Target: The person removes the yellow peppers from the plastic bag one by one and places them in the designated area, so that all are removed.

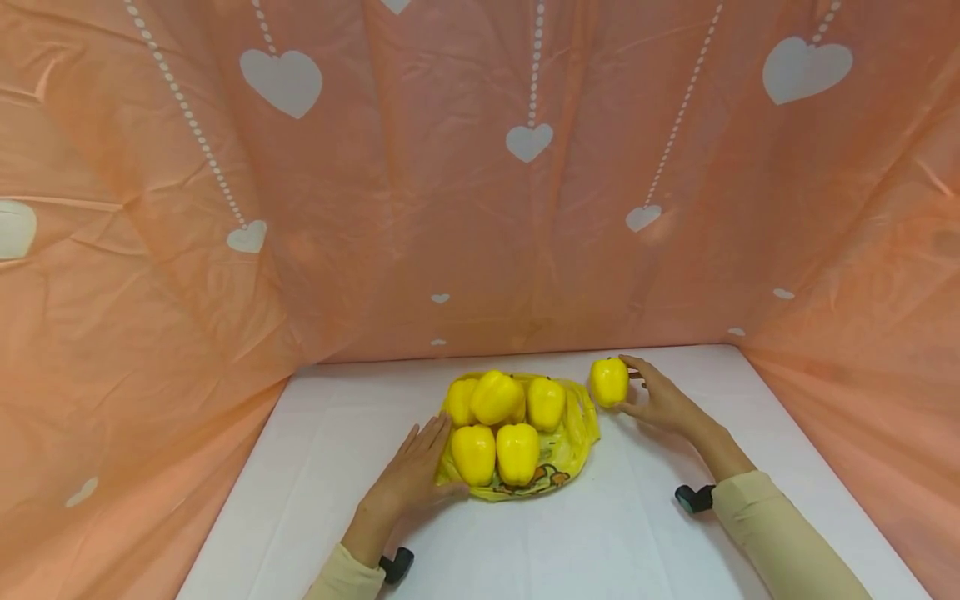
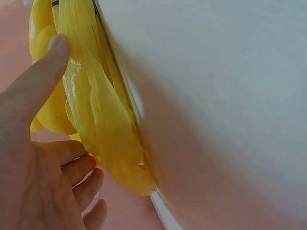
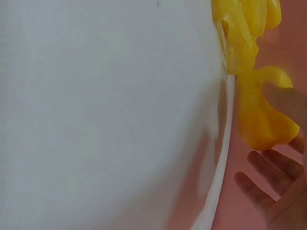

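Several yellow bell peppers (image 1: 517,454) lie on a yellow plastic bag (image 1: 573,446) with a printed pattern, one resting on top of others. At the bag's left edge is the left hand (image 1: 416,471), its fingers extended; in the left wrist view this hand (image 2: 43,120) touches the crumpled bag (image 2: 96,96) beside the peppers. To the right of the bag, the right hand (image 1: 663,404) holds a single pepper (image 1: 609,382) between thumb and fingers. The right wrist view shows the thumb of that hand (image 3: 285,177) against the pepper (image 3: 261,115), with other fingers spread below.
A white table (image 1: 570,550) is under everything. Peach-coloured cloth (image 1: 450,208) with white hearts hangs behind and at both sides. Dark devices are on the left wrist (image 1: 397,566) and right wrist (image 1: 694,498).
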Demonstrator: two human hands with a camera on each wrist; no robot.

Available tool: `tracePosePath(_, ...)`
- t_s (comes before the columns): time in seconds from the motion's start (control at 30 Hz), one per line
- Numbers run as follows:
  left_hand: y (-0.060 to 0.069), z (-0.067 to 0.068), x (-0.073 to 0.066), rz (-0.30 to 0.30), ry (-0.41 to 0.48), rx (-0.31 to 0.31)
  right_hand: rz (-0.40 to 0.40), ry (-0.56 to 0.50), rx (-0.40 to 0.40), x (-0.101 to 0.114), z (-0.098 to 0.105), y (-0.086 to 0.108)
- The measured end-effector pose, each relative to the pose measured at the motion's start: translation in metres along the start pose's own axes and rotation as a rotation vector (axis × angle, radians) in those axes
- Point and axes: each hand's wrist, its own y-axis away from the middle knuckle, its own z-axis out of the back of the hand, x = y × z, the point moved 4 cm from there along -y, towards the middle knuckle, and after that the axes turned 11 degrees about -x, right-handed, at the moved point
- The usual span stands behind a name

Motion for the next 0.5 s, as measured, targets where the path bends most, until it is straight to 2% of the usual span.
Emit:
tracePosePath(0.23, 0.0003, -0.0017, 0.0008, 0.001, 0.002, 0.000, -0.004, -0.014, 0.007, -0.0023, -0.0023, -0.0027)
tracePosePath(0.5, 0.0000, -0.0015, 0.0010, -0.002, -0.013, -0.003, -0.045, 0.001, 0.042, -0.0077, -0.0046, -0.0056)
